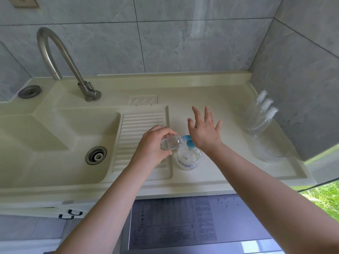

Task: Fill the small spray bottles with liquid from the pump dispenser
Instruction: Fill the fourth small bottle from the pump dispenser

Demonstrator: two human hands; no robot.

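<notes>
My left hand [153,143] grips a small clear bottle [171,142], tilted on its side with its open neck against the blue spout of the pump dispenser [189,156]. The dispenser is a clear round bottle with a blue pump head, standing on the cream counter beside the ribbed washboard. My right hand [204,130] hovers over the pump head with fingers spread, its heel over the blue top; whether it touches the pump I cannot tell. Three small spray bottles [260,116] with white caps stand at the far right by the wall.
A cream sink basin [55,142] with a drain lies to the left under a curved steel faucet [60,57]. The ribbed washboard [143,125] slopes beside it. A clear plastic piece [271,153] lies near the right counter edge. A grey appliance top [183,222] sits below the counter.
</notes>
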